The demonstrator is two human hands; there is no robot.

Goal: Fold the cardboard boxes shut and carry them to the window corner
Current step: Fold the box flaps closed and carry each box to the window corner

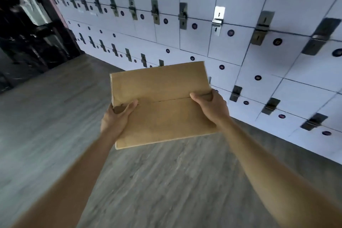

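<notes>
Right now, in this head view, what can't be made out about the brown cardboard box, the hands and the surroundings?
- Brown cardboard box: its contents and underside are hidden by its closed top flaps.
- Left hand and right hand: the fingers under the box are hidden by the cardboard.
- White locker wall: the small label is too blurred to read.
- Window corner: not in view.
- Dark area at the left: too dim to identify.

The cardboard box (159, 105) is held out in front of the person above the floor (46, 116), the left hand (118, 116) on its left edge and the right hand (211, 105) on its right edge, with a wall of lockers (240, 29) behind and to the right, and what may be a dark doorway (27, 24) far left.
</notes>
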